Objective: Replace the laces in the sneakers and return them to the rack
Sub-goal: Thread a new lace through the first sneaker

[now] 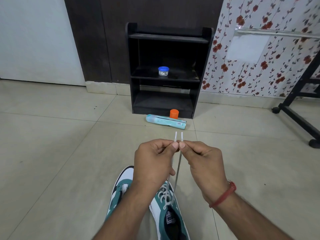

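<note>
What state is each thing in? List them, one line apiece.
Left hand: pinches one lace end.
Right hand: pinches the other lace end.
White lace: threaded partway up, both ends pulled up level.
Right sneaker: on floor, partly laced.
Left sneaker: on floor, lacing hidden by arm.
Rack: upright, no sneakers on it.
Blue-lidded jar: upright, lid on, middle shelf.
Spray can: lying on floor, uncapped.
Orange cap: standing by can.

Both hands up at center: left hand point(154, 159) and right hand point(201, 158) each pinch a white lace point(176, 177) end, tips side by side. Laced sneaker point(170, 212) at 6 o'clock, black rack point(166, 70) at 12.
</note>
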